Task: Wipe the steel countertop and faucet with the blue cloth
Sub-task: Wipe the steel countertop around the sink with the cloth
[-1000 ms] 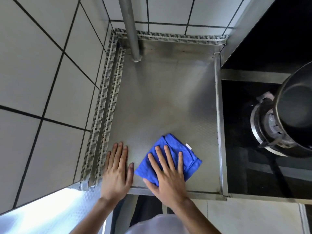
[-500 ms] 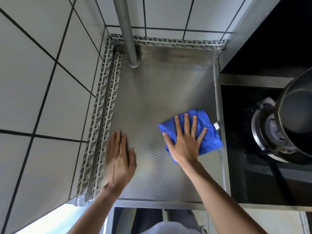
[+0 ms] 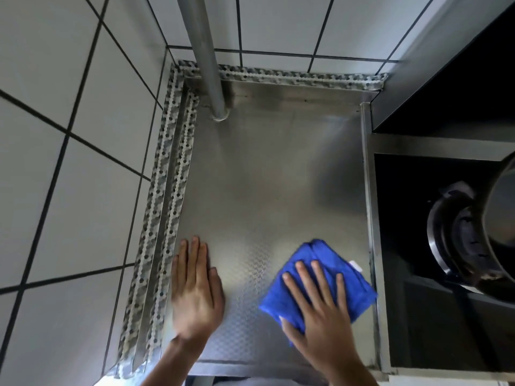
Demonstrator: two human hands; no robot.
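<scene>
Fingers (image 3: 317,277) of right hand (image 3: 320,310) spread flat, pressing blue cloth (image 3: 334,263) on steel countertop (image 3: 273,168), near right; left hand (image 3: 196,288) flat w/ fingers together, near left.

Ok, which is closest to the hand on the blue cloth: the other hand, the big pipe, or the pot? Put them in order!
Counting from the right hand, which presses flat on the blue cloth:
1. The left hand, flat on the steel countertop just to its left.
2. The pot, off to the right on the burner.
3. The pipe, at the back left corner by the wall.
</scene>
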